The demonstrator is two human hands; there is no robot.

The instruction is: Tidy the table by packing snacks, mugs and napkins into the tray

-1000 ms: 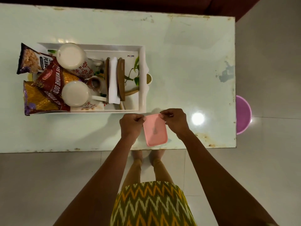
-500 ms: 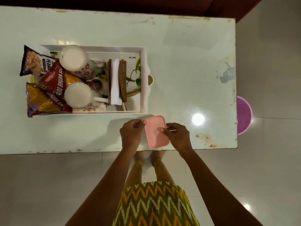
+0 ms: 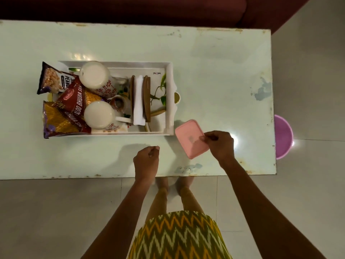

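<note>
i see my right hand (image 3: 220,144) pinching the right edge of the pink lid (image 3: 190,139), which sits just off the white tray's (image 3: 169,101) near right corner on the table (image 3: 214,75). my left hand (image 3: 146,161) is curled loosely, holding nothing. snack packets (image 3: 63,113), two mugs (image 3: 99,114) and the napkins (image 3: 138,101) sit in the tray.

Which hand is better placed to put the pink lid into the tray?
Right. The right hand already pinches the pink lid beside the tray; the left hand is curled, empty, and clear of it.
</note>
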